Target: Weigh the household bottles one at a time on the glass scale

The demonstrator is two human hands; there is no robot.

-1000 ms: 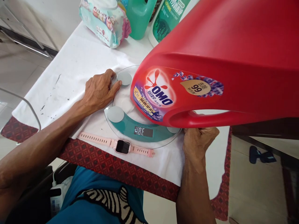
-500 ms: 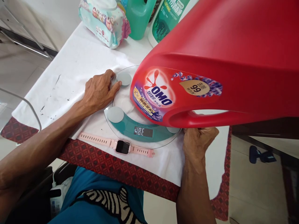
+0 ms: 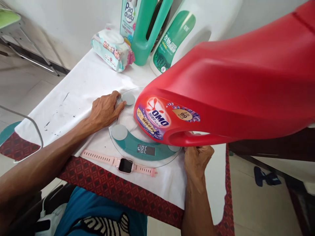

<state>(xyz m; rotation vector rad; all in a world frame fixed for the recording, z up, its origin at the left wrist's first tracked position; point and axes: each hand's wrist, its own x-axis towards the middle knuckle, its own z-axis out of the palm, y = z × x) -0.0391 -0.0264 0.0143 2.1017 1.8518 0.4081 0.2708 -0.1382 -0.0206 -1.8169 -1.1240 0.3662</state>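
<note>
A big red OMO detergent jug stands on a round glass scale with a teal band and a lit display. My left hand lies flat on the scale's left rim, fingers stretched toward a grey pad. My right hand is closed under the jug's handle at the scale's right edge; what the fingers grip is hidden by the jug. A pink smartwatch lies flat in front of the scale.
The white cloth covers a table over a red patterned cover. At the back stand a pack of wipes, a green bottle and a white detergent bottle. A dark shoe lies on the floor at right.
The view has tilted up and pulled back, showing more of the bottles at the back. Both hands, the jug and the scale keep their places.
</note>
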